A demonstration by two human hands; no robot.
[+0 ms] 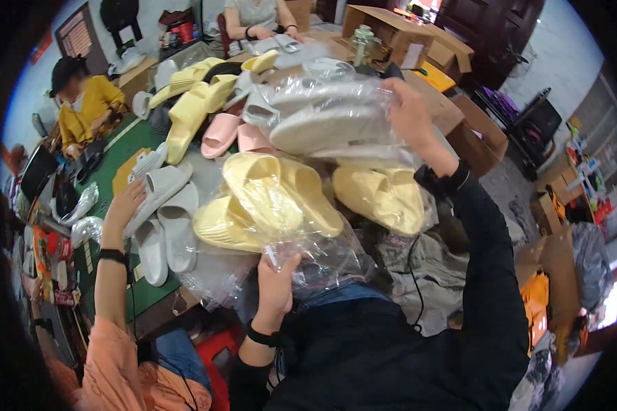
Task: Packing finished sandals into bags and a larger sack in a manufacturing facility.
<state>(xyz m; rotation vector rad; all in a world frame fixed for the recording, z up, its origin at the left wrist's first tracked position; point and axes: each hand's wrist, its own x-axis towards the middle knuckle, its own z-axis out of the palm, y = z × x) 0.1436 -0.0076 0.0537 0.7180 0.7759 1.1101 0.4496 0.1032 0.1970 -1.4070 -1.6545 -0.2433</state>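
Observation:
My left hand (277,281) is closed on the gathered end of a clear plastic bag, just below a pair of yellow slippers (264,192) that appears to be inside it. Farther off on the right, my right hand (415,120) grips the edge of another clear bag, which wraps pale grey slippers (329,130). Its fingertips are partly hidden by the film. Between my hands, more bagged yellow slippers (380,195) lie under the grey ones. Pink slippers (221,135) rest behind the yellow pair.
At my left, a co-worker's hand (125,205) touches loose grey slippers (164,188) on the green tabletop (103,192). A person in yellow (92,103) sits at the far left; another sits at the far side. Cardboard boxes (480,133) stand to the right.

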